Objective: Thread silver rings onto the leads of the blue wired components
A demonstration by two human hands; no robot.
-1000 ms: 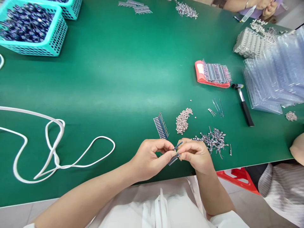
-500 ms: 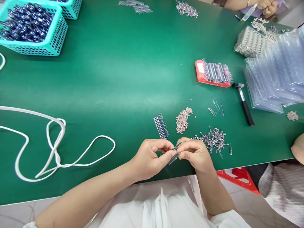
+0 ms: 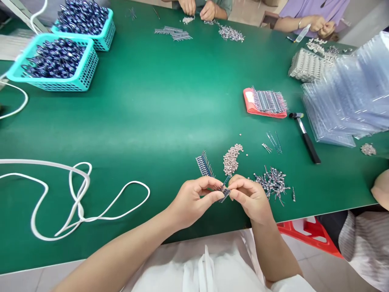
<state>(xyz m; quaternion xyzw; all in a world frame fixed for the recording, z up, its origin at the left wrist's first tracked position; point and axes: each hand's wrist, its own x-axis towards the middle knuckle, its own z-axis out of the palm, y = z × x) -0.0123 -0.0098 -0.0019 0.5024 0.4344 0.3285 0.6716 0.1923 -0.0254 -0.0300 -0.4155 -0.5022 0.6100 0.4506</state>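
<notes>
My left hand (image 3: 191,200) and my right hand (image 3: 251,196) meet at the near edge of the green table (image 3: 158,105). Both pinch a short blue strip of small parts with wire leads (image 3: 224,191) held between the fingertips. Just beyond the hands lies a longer blue strip of the same parts (image 3: 204,165). A heap of small pale discs (image 3: 231,158) sits behind my right hand, and a tangle of loose leaded parts (image 3: 272,181) lies to its right.
A white cord (image 3: 75,194) loops at the left. Two teal baskets of blue parts (image 3: 57,61) stand far left. A red pad with parts (image 3: 265,102), a small hammer (image 3: 304,136) and clear bags (image 3: 349,105) lie right. Other people's hands (image 3: 199,8) work at the far edge.
The view has tilted up, showing more of the far edge and other people. My hands stay together on the strip, which now shows shorter between the fingers.
</notes>
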